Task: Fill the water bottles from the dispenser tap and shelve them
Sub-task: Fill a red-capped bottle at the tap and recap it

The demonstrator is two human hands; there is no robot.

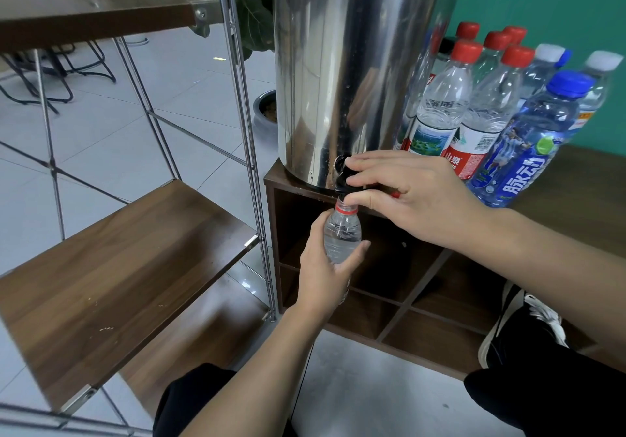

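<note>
the left hand (321, 267) is gripping an uncapped bottle (342, 233), fingers curled round it, mouth under the tap (343, 179). the right hand (406, 192) is pinching the tap on the steel dispenser (355, 64).

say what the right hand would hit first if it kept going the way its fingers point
The right hand points left, fingers already on the tap. Past that, the rack post looks next, though depth is unclear.

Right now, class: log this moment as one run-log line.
step: filling | left hand: grips open bottle under tap | right hand: pinches tap | capped bottles: beside dispenser | shelf: unshelved
</note>
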